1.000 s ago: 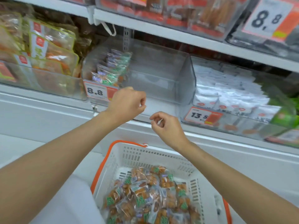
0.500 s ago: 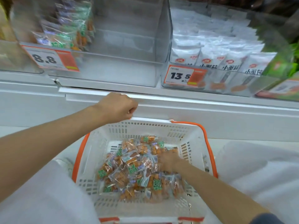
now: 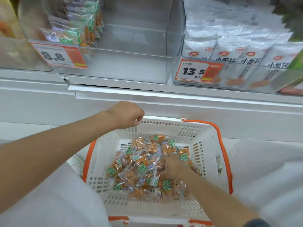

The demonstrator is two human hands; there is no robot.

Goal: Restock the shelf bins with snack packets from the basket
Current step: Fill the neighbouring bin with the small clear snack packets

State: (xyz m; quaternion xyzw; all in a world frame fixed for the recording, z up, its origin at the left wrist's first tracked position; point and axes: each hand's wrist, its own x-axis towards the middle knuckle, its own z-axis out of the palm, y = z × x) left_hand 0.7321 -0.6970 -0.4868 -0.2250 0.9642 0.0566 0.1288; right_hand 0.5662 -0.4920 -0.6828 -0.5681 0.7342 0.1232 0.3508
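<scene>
1. A person's left hand [image 3: 126, 114] hangs over the far rim of the basket [image 3: 208, 141]. Its fingers are curled into a fist, thumb against forefinger, and nothing shows in them.
2. The right hand [image 3: 172, 164] reaches down into the basket, fingers pushed in among the packets [image 3: 141, 161]. Motion blur hides whether they grip one, so how wide they are cannot be told.
3. The packets are clear wrappers with green labels over orange snacks. They lie heaped under and around the right fingers, mostly to their left and nearer the person.
4. The basket is white slotted plastic. Its orange handle [image 3: 220, 145] lies along the rim to the right of the right fingers.
5. Beyond and above the left fingers, a clear bin [image 3: 134, 66] sits on the shelf [image 3: 180, 99]. Stacked packets [image 3: 72, 35] of the same kind lean in its left end, up and left of those fingers.
6. An 8.8 tag [image 3: 59, 55] fronts the bin up-left of the left fingers. A 13.5 tag [image 3: 196, 71] hangs up-right of them, before rows of white packs [image 3: 229, 46].
</scene>
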